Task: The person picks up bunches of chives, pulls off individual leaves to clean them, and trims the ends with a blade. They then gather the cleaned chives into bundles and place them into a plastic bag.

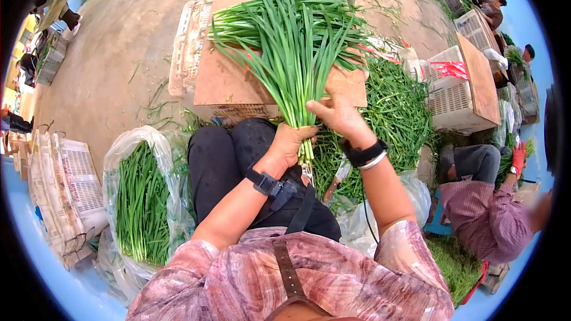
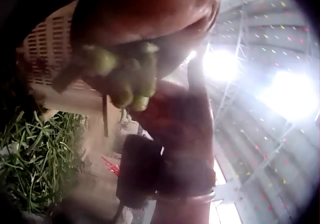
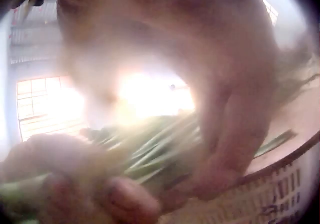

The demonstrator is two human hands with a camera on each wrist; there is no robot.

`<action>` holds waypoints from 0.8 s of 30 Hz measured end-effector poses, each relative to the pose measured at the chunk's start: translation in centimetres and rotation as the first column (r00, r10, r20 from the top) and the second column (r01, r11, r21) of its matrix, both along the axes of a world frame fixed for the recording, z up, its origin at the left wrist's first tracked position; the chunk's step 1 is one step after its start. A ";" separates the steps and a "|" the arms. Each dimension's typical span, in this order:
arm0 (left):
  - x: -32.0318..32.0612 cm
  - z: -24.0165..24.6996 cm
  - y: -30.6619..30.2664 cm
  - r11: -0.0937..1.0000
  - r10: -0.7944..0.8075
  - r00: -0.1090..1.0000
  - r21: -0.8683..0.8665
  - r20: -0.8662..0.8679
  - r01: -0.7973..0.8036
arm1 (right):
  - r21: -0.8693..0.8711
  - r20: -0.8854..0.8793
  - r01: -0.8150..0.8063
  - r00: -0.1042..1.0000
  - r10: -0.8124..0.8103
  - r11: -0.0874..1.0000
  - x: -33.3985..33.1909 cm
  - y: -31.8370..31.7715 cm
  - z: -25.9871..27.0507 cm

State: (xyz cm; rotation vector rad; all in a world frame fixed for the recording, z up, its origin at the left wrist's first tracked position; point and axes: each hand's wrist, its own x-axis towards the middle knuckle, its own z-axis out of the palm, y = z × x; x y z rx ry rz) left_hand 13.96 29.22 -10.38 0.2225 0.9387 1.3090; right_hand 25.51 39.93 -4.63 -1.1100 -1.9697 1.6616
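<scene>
In the head view my left hand [image 1: 292,142] grips a bunch of long green stalks [image 1: 295,92] near its pale cut ends; the leaves fan out away from me over a board [image 1: 229,83]. More leafy stalks [image 1: 238,22] lie crosswise on the board under the fan. My right hand [image 1: 342,116] is beside the bunch, thumb toward the stalks, its other fingers partly hidden. The left wrist view shows cut ends [image 2: 145,78] sticking out of the left hand [image 2: 145,18]. In the blurred right wrist view, fingers of the right hand [image 3: 225,83] reach down beside the stalks [image 3: 160,144].
Loose greens [image 1: 392,104] are heaped at the right, with a knife [image 1: 338,179] at their near edge. A plastic bag of stalks [image 1: 143,202] stands at the left by stacked crates [image 1: 71,184]. Another person [image 1: 485,214] sits at the right near a crate [image 1: 455,92].
</scene>
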 end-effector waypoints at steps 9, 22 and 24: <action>-0.4 4.9 1.4 0.983 0.155 0.489 0.185 -0.859 0.013 | -0.184 -0.383 0.161 0.897 -0.221 0.970 -5.0 -1.4 1.9; -3.2 4.4 0.0 0.987 -0.143 0.973 0.097 0.181 0.127 | -0.783 -0.478 -0.128 0.751 -0.456 0.609 -0.6 0.0 -4.0; -2.7 3.0 0.1 0.985 -0.064 0.965 0.169 0.256 0.021 | -0.723 -0.530 -0.158 0.752 -0.392 0.673 -0.7 0.1 -4.4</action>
